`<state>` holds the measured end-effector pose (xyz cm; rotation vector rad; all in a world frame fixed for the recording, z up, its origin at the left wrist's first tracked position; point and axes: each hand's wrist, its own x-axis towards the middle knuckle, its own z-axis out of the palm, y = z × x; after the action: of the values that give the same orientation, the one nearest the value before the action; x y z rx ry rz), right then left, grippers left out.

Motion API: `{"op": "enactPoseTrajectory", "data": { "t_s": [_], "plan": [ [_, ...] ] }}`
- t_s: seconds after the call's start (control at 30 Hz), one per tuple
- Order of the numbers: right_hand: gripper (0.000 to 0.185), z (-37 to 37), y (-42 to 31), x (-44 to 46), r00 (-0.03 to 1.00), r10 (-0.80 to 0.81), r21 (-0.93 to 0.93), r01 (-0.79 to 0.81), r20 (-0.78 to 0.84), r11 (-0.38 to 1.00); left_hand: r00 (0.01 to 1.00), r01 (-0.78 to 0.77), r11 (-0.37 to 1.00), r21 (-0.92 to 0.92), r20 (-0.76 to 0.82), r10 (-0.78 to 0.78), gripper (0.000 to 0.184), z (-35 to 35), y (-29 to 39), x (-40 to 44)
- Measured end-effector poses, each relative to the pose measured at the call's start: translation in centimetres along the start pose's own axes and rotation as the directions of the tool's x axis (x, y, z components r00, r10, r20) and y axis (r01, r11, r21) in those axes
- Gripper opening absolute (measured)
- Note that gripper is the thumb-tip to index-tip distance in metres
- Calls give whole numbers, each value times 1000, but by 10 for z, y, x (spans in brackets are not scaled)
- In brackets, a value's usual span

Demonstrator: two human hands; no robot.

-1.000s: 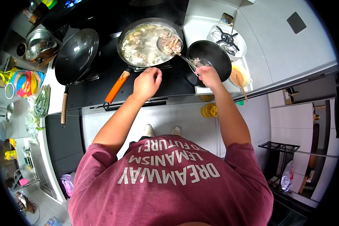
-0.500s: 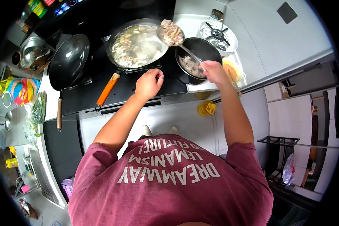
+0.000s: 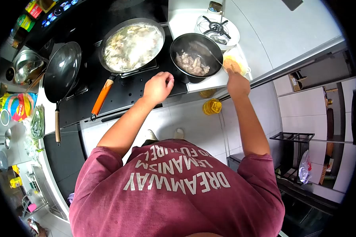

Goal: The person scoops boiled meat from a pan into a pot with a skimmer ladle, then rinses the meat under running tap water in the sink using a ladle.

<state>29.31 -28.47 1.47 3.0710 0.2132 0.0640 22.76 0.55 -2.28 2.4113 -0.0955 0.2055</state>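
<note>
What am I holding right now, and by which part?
Your right hand holds the ladle by its handle. Your left hand, loosely curled, shows nothing in it.

I see metal in my ladle (image 3: 216, 60), a smooth, dull finish in the pot (image 3: 179, 46), and a glossy handle (image 3: 102, 97) on the pan (image 3: 102, 57). The wok (image 3: 61, 71) is smooth and shiny with a matt wooden grip (image 3: 57, 123), the stove (image 3: 124, 94) glossy like glass, the surface (image 3: 180, 24) smooth with a faint sheen. My shirt (image 3: 174, 211) is matt cloth with smoother lettering (image 3: 178, 183), and the jug (image 3: 211, 107) is clear, glossy plastic.
</note>
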Motion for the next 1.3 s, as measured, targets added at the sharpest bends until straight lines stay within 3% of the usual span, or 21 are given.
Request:
{"op": "enactPoseTrajectory", "data": {
  "t_s": [0.07,0.13,0.17,0.2,0.3,0.33,0.37,0.43,0.5,0.63,0.73,0.87,1.0,1.13,1.3],
  "plan": [
    [23,1,10,1,996,-10,-26,12,84,1000,999,36,999,32,2,-36,12,-6,-6,-3],
    [21,5,14,12,1000,17,357,-19,7,934,998,29,999,21,-49,-28,12,-16,-14,-2],
    [20,9,13,18,1000,28,535,-17,-13,845,996,38,999,17,-75,-36,12,-22,-19,-6],
    [20,5,4,28,997,-40,734,-25,71,679,992,59,998,5,-112,-58,13,-31,-21,-9],
    [21,-2,-52,58,987,-159,800,75,26,596,977,104,994,23,-191,-97,15,-59,-40,-16],
    [22,2,-76,69,947,-208,711,321,-245,625,969,143,989,38,-209,-132,15,-70,-44,-19],
    [23,3,-98,80,888,-230,499,421,-399,757,960,152,987,50,-244,-136,15,-80,-53,-23],
    [21,-21,-136,101,918,-301,121,340,-257,933,940,170,980,104,-317,-129,14,-102,-71,-34],
    [18,-25,-155,123,886,-377,-46,379,-271,924,905,250,964,93,-377,-199,13,-122,-86,-50],
    [18,-24,-175,155,827,-497,-237,444,-265,864,879,358,924,137,-383,-284,14,-146,-120,-72],
    [20,-32,-187,167,874,-477,-248,445,-89,861,886,368,919,143,-353,-300,18,-149,-129,-77],
    [22,-65,-189,164,912,-396,19,397,108,918,911,385,903,192,-238,-338,27,-155,-124,-72],
    [14,-29,-159,201,801,-524,322,433,290,842,892,451,857,249,-120,-435,40,-158,-123,-73],
    [18,-4,-176,181,704,-531,582,203,472,787,870,475,832,288,-13,-492,47,-162,-120,-71],
    [20,-9,-199,148,637,-446,653,-122,629,747,862,486,825,288,-4,-507,45,-165,-118,-71]
  ]
}}
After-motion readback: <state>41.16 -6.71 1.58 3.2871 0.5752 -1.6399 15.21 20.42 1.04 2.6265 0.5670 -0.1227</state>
